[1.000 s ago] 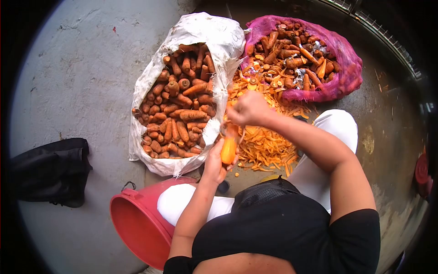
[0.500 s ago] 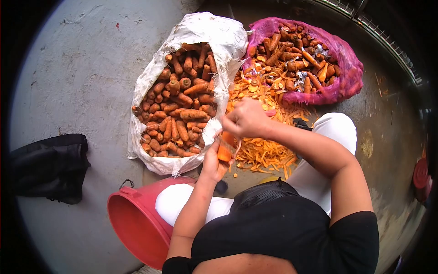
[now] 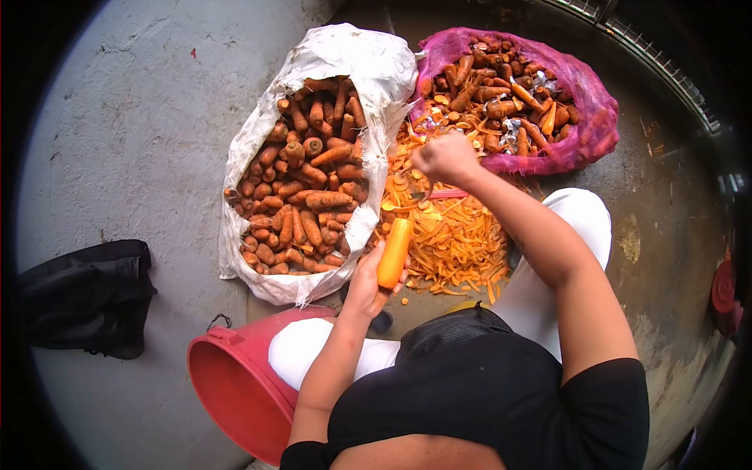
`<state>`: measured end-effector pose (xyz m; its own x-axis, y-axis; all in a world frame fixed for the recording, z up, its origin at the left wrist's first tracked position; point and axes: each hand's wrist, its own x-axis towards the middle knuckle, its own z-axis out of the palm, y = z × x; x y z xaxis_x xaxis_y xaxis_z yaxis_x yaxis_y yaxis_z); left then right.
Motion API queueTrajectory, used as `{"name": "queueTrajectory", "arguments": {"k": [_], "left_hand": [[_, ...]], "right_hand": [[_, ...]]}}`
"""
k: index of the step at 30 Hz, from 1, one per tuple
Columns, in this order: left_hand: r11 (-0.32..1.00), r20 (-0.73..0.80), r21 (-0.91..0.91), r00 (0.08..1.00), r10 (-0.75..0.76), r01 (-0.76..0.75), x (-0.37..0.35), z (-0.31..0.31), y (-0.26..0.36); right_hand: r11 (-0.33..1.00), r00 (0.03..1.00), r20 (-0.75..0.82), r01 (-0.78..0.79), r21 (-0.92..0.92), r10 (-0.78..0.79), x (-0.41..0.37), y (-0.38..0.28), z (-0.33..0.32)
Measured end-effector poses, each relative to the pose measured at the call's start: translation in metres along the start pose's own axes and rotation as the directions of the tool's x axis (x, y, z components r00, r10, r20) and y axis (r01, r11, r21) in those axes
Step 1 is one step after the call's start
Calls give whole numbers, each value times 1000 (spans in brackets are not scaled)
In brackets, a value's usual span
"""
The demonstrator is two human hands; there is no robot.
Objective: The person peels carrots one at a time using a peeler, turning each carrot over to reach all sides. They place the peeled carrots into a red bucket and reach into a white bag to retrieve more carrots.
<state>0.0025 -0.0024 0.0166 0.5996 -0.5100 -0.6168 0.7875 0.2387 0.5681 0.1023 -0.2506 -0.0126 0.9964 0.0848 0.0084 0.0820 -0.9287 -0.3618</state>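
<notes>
My left hand (image 3: 366, 283) is closed around a peeled carrot (image 3: 394, 253), bright orange, its upper end pointing away from me. Farther out and to the right, my right hand (image 3: 448, 159) is a closed fist above a heap of carrot peelings (image 3: 458, 247). A thin strip hangs below its fingers; what the fist grips is hidden. On the peelings below this hand lies a pinkish-red strip-like thing (image 3: 448, 193), partly in view. Left of my hands, an open white sack (image 3: 364, 59) holds many unpeeled carrots (image 3: 309, 200).
A pink mesh sack (image 3: 591, 102) with more carrots and scraps lies at the back right. A red bucket (image 3: 235, 384) is tipped on its side by my left leg. Black cloth (image 3: 86, 298) lies at far left; a red object (image 3: 724, 294) is at far right.
My right hand has moved up and away from the carrot, to over the peelings. The carrot in my left hand now shows more of its length, uncovered.
</notes>
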Motion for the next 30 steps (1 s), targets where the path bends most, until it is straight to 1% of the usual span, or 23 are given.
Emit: {"name": "queueTrajectory", "arguments": {"k": [1,2,3,5,6,7,8,9,11,12,15,16,19,21,22,23,26,28,30], "left_hand": [[1000,31,4,999,-24,24,-2,0,2],[1000,49,2,999,-11,11,-3,2,4],[1000,65,-2,998,3,-3,-4,4,6],[999,92,-34,995,22,-19,-4,2,9],[998,106,-59,994,23,-17,-2,1,12],[996,121,-84,992,22,-11,-1,1,13],[996,126,-86,992,30,-20,0,1,13],[993,144,-114,989,45,-28,0,-3,12],[985,182,-168,981,75,-44,2,-14,11],[987,166,-146,981,98,-74,0,-11,13],[982,156,-177,983,94,-65,1,-10,15],[983,146,-174,985,90,-64,1,-9,15],[985,96,-160,992,78,-62,3,-8,12],[986,33,-154,997,72,-66,5,-10,8],[986,-4,-155,998,56,-56,6,-9,7],[987,-42,-157,998,40,-46,7,-8,7],[984,-131,-174,991,20,-42,11,-10,2],[986,-149,-161,989,19,-43,12,-9,0],[990,-89,-136,996,7,-19,9,-12,0]], "right_hand": [[990,990,-16,-141,-14,141,4,16,10],[982,982,-31,-188,-15,188,3,24,20],[972,972,-45,-233,-15,232,1,20,16],[969,972,51,-234,81,230,-3,1,17],[966,983,37,-182,185,179,-5,-11,17],[954,994,-34,-90,286,104,-14,-30,5],[970,981,-194,62,235,-16,-19,-41,5],[966,929,-342,204,160,-140,-23,-48,4],[961,881,-450,233,150,-143,-25,-55,-6],[959,853,-503,245,145,-142,-25,-57,-11],[975,843,-532,181,133,-83,-18,-50,-19],[986,892,-450,109,126,-41,-16,-47,-23],[941,962,-273,79,330,15,-17,-46,-22],[882,947,-274,267,388,-166,-25,-55,-14],[847,923,-290,356,394,-253,-30,-61,-11],[804,890,-305,442,399,-338,-35,-67,-8],[710,765,-364,636,302,-531,-44,-79,1],[714,764,-364,636,291,-532,-46,-82,4],[730,771,-371,624,278,-517,-46,-80,3]]}}
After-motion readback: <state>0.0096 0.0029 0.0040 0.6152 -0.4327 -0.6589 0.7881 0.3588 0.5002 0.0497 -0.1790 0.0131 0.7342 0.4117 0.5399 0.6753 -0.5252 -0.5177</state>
